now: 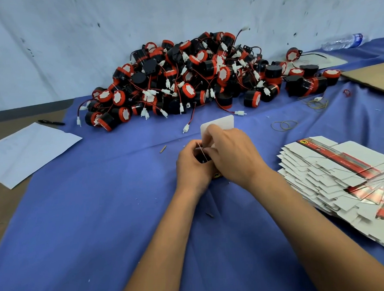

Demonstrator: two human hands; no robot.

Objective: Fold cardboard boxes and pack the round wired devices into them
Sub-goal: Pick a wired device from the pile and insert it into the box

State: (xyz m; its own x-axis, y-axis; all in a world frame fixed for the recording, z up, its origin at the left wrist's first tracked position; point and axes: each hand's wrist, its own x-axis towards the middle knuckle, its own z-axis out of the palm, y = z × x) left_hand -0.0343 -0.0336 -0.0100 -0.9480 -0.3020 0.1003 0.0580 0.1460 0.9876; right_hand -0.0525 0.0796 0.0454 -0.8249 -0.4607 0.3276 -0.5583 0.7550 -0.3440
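Note:
A small cardboard box (219, 124) stands on the blue cloth in front of me, its white lid flap raised at the far side. My left hand (192, 165) grips the box from the left. My right hand (231, 154) curls over its top, fingers pressing into the opening where a dark device (201, 155) shows between my hands. Most of the box is hidden by both hands. A big heap of black-and-red round wired devices (194, 78) lies beyond. A stack of flat unfolded boxes (341, 177) lies at the right.
White paper (29, 151) and a black pen (52, 123) lie at the left. Rubber bands (284, 125) are scattered right of the box. A brown cardboard sheet (374, 78) and a plastic bottle (343, 41) sit at the far right, against the white wall.

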